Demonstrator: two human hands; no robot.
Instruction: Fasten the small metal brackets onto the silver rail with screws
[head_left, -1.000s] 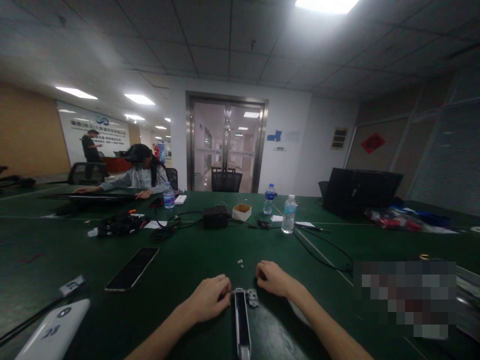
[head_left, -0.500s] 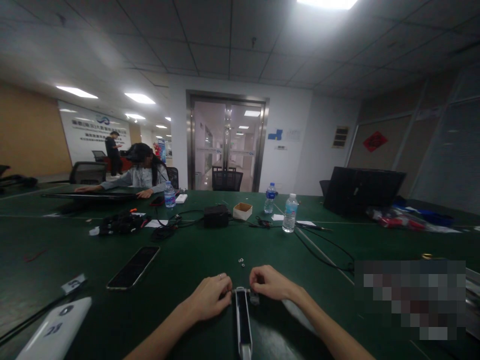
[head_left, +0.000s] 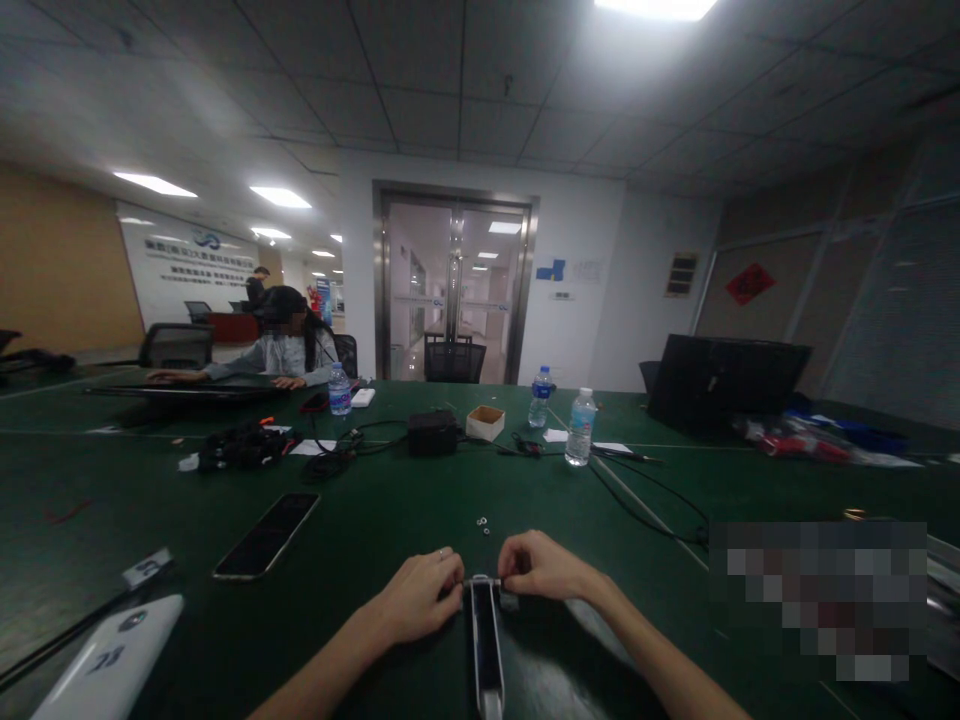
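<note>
A long narrow metal frame (head_left: pixel 501 650), pale along its edges and dark inside, lies on the green table and points away from me. Across its far end runs a thin rod (head_left: pixel 471 582). At the rod's left end, the fingers of my left hand (head_left: pixel 420 595) are pinched closed. My right hand (head_left: pixel 541 566) pinches at the right end, its fingertips hiding what they grip. A small greyish piece (head_left: pixel 510 602) shows faintly below the right fingertips. Several tiny silvery rings or nuts (head_left: pixel 482 522) lie on the table beyond the frame.
To the left are a phone (head_left: pixel 268 535) and a white device marked 28 (head_left: pixel 112 660). Farther back stand water bottles (head_left: pixel 580 428), a black box (head_left: pixel 432 433), an open small carton (head_left: pixel 486 422) and cables. A co-worker (head_left: pixel 289 340) sits across the table.
My hands and the frame stay nearly still. The greyish piece under my right fingertips shows less distinctly. A standing person in the background has shifted right, partly behind the seated co-worker.
</note>
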